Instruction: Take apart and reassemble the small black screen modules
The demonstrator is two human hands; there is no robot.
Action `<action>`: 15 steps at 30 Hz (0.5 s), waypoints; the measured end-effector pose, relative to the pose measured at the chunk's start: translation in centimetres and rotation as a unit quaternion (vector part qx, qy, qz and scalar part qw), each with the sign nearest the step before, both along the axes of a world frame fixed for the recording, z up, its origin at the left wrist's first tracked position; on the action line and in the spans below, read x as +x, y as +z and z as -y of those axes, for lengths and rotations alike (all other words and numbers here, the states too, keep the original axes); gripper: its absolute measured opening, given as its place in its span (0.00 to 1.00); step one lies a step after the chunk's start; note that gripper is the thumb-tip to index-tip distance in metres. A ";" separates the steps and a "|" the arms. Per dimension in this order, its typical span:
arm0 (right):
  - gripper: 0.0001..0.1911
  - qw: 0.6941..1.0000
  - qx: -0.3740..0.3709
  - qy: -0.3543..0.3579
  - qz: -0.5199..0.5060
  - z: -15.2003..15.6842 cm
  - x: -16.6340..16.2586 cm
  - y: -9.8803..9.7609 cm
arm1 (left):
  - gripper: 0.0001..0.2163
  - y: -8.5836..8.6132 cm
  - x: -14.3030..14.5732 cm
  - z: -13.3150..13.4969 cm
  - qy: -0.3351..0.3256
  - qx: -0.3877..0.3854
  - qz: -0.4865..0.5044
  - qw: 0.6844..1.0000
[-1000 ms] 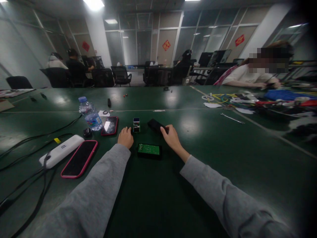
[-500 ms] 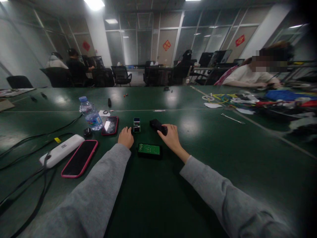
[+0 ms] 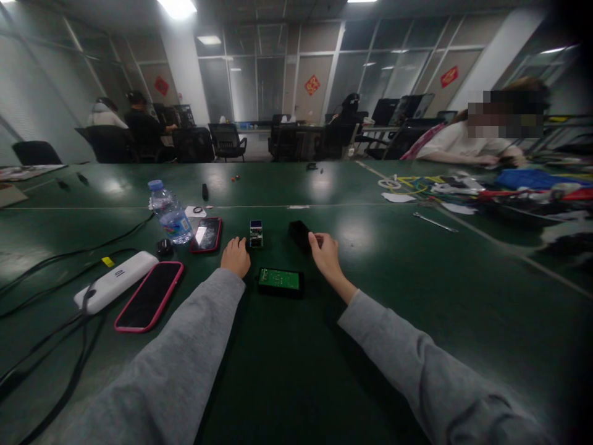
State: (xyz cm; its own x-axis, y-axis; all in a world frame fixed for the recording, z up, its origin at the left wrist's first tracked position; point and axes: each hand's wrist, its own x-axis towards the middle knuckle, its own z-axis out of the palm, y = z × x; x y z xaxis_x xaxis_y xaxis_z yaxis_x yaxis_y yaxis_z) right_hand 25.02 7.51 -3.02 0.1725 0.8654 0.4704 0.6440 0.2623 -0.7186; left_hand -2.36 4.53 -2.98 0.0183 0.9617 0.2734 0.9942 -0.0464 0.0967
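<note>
My right hand (image 3: 325, 254) is closed on a small black block (image 3: 299, 234) on the green table, fingers pinching its near end. My left hand (image 3: 236, 256) rests on the table with fingers curled, just left of a small upright module with a blue top (image 3: 256, 233). Whether it touches the module I cannot tell. A black case holding a green circuit board (image 3: 280, 280) lies flat between my two wrists.
Left of my hands lie a red-cased phone (image 3: 206, 235), a pink-cased phone (image 3: 149, 296), a white power bank (image 3: 115, 281), a water bottle (image 3: 169, 213) and black cables (image 3: 69, 254). A person in white (image 3: 456, 143) sits far right beside cluttered wires and tools (image 3: 463, 185). Other people sit at desks behind.
My right hand has turned the black block, so it now points away from me, and has slid slightly right. My left hand has stayed still.
</note>
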 end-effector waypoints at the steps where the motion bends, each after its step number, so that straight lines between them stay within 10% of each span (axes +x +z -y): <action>1: 0.32 1.000 0.006 0.005 0.013 0.1 -0.1 0.0 | 0.23 0.0 0.0 0.0 0.000 0.001 0.000 1.000; 15: 0.26 0.999 0.001 0.050 -0.008 1.0 1.7 0.7 | 0.23 -0.4 0.0 -0.3 0.000 0.010 -0.009 1.000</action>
